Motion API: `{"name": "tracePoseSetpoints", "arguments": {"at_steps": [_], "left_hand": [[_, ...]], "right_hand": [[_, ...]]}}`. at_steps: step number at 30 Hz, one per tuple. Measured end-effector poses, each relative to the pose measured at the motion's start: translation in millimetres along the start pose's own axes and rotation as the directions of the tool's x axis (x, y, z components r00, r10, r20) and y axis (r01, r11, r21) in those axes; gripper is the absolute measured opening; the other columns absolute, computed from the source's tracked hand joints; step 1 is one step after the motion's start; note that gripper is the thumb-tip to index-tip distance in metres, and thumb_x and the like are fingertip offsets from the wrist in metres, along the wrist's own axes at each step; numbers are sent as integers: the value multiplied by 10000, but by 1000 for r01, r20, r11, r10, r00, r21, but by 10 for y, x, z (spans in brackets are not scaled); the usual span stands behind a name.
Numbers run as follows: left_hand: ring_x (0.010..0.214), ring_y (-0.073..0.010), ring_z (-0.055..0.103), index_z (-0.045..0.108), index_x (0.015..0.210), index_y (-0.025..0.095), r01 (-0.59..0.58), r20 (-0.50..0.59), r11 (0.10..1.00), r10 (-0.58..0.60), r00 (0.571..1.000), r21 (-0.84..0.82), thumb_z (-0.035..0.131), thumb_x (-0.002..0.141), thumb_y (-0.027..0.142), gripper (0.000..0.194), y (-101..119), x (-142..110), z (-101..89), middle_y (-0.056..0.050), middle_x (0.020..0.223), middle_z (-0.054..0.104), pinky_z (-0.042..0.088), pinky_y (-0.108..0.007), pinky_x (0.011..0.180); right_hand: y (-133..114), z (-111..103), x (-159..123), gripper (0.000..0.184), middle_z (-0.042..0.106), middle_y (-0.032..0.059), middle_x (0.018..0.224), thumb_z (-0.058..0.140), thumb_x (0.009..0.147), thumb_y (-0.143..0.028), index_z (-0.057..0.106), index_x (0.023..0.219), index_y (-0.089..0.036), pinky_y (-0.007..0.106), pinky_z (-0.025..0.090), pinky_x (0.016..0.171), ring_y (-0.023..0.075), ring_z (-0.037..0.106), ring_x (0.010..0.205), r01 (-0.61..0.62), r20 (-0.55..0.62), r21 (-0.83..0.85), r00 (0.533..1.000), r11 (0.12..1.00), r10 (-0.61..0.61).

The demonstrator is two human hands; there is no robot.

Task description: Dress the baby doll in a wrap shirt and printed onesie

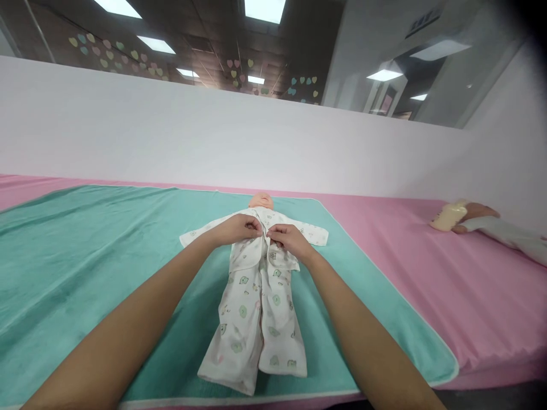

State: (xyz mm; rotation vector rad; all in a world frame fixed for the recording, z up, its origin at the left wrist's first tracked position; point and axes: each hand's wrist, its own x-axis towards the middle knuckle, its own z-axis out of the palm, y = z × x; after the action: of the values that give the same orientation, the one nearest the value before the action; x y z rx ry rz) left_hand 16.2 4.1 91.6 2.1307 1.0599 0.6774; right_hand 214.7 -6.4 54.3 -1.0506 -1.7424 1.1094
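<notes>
A baby doll [261,200] lies on its back, head away from me, dressed in a white printed jacket [245,259] and matching trousers [241,322]. Both sleeves stretch out to the sides. At the chest, my left hand [240,229] pinches the jacket's left front edge. Close beside it, my right hand [289,239] pinches the opposite front edge, the fingertips of both hands nearly meeting. Below my hands the jacket fronts part slightly over the trousers. Any fastener between my fingers is too small to make out.
Under the doll a teal blanket [141,285] with a white border covers the pink mat [405,256]. At the far right lie a pale yellow bottle [448,216] and another doll [481,210] in white clothing. A white wall [213,136] with windows above stands behind.
</notes>
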Motion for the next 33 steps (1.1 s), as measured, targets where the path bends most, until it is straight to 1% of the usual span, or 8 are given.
{"name": "tracePoseSetpoints", "arguments": {"at_steps": [4,9,13,18,22,27,31,33], "left_hand": [[727,-165,555,658,773,194,-14,14,993,16,1000,-114,593,715,393,217,19,5,17,-22,780,639,401,-248,613],[727,-170,559,671,783,186,40,5,991,-40,999,-130,620,686,364,210,13,31,79,-32,791,651,389,-246,579],[712,-169,559,670,764,184,57,4,987,-57,998,-150,640,668,378,219,20,31,91,-30,762,648,392,-249,572],[681,-152,562,646,767,184,65,68,966,-49,996,-249,658,670,393,231,22,19,83,-25,734,657,411,-253,588],[718,-159,578,635,796,181,72,116,955,-39,992,-288,643,688,425,267,16,5,68,-44,778,674,441,-276,651],[683,-144,568,604,823,181,53,132,946,-11,991,-319,646,693,434,288,3,-4,67,-42,760,674,422,-264,628],[673,-141,566,584,818,187,62,127,953,-25,992,-298,640,699,434,279,7,1,74,-37,755,675,414,-261,609],[669,-147,568,580,818,186,77,124,956,-43,991,-284,645,688,440,292,12,4,76,-38,750,673,418,-267,603]], "right_hand": [[36,-5,7,233,569,-13,603,553,732,-381,615,667,-166,204,249,450,67,362,483,8,12,51,1000,999,-9],[68,-16,22,223,562,-19,601,550,730,-381,604,676,-171,208,234,441,70,358,473,-16,12,50,1000,999,16],[33,-3,13,220,535,-28,573,543,733,-366,578,639,-170,208,242,452,69,359,474,1,17,20,1000,1000,-1],[-9,13,-5,222,553,-23,587,533,741,-362,589,641,-172,209,239,456,73,371,486,-2,13,-22,1000,1000,3],[-18,3,-10,249,546,-22,585,530,749,-383,584,631,-171,210,252,458,75,369,487,-11,16,-49,1000,999,12],[-26,-28,-22,243,550,-15,604,513,767,-363,586,644,-166,207,271,460,75,380,504,-6,61,-66,998,998,10],[-40,-50,-46,208,576,-1,669,522,765,-353,605,737,-165,208,297,460,74,388,511,-1,120,-49,993,999,7],[-43,-58,-54,187,541,-18,644,555,742,-343,605,784,-168,208,305,457,72,387,501,10,140,-51,990,999,-3]]}}
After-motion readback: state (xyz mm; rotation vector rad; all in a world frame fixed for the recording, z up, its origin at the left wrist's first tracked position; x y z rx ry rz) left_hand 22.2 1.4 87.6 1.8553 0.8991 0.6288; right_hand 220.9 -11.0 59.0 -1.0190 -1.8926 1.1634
